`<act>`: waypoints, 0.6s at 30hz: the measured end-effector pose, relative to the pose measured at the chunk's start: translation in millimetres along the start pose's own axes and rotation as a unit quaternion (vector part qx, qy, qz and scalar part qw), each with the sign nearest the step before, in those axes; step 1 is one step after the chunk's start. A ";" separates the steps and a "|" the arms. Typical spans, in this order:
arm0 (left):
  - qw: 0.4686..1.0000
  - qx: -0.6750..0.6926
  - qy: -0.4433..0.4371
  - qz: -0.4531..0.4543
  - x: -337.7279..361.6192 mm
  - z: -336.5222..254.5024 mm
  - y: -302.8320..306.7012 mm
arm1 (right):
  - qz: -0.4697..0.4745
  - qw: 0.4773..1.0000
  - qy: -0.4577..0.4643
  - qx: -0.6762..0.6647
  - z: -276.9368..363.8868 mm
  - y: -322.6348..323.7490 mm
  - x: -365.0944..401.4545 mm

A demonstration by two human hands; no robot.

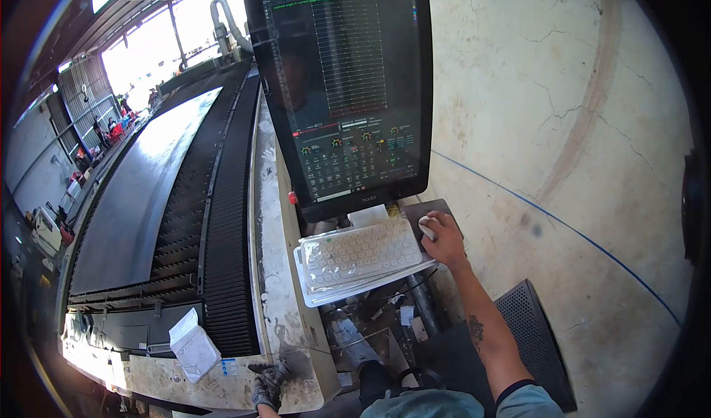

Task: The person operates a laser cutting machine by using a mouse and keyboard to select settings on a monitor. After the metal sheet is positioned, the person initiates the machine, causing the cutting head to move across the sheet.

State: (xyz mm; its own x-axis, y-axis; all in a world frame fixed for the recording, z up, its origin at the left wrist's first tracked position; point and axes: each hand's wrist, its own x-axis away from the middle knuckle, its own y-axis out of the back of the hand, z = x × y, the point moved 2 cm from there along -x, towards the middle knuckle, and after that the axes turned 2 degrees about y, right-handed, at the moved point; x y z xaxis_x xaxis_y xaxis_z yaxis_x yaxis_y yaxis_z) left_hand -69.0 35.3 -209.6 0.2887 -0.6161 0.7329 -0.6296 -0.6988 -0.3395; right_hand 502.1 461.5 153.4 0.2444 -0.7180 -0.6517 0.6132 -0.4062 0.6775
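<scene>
Right of the keyboard (361, 253), the right hand (446, 241) cups the mouse (426, 227) near the surface's (412, 209) edge; a careless nudge might drop it. The gloved left hand (268, 385) rests flat, empty, well below-left.

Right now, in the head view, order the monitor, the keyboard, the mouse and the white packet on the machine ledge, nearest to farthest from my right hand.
1. The mouse, under the right hand, touching it.
2. The keyboard, just left of the hand.
3. The monitor, above and left, behind the keyboard.
4. The white packet, far left on the machine ledge.
</scene>
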 end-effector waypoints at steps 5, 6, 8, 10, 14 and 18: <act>0.990 0.131 -0.014 -0.044 12.2 -1.1 -13.7 | 0.000 1.000 -0.004 0.000 -1.1 -1.7 1.2; 0.990 0.131 -0.014 -0.045 11.9 -1.0 -13.1 | 0.001 1.000 -0.004 -0.001 -1.8 -2.2 1.3; 0.989 0.124 0.005 -0.076 11.2 -0.3 -10.5 | -0.001 1.000 -0.006 -0.004 -3.0 -3.3 2.4; 0.988 0.137 -0.009 -0.065 5.3 1.9 -4.3 | 0.001 1.000 -0.008 -0.005 -2.4 -3.1 2.3; 0.677 0.636 0.318 0.190 -15.1 2.2 17.7 | -0.002 1.000 -0.002 0.002 0.2 -1.4 0.6; 0.997 0.075 0.003 -0.012 -0.4 2.6 4.9 | 0.014 1.000 -0.016 -0.008 1.9 -0.2 -1.0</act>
State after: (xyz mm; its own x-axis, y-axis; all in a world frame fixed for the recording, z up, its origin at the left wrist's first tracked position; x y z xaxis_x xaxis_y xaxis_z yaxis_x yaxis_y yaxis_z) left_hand -70.3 31.2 -213.1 0.2979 -0.5959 0.7457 -0.5069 -0.7607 -0.4054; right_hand 500.3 461.2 154.6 0.2374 -0.7463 -0.6218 0.6181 -0.3778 0.6894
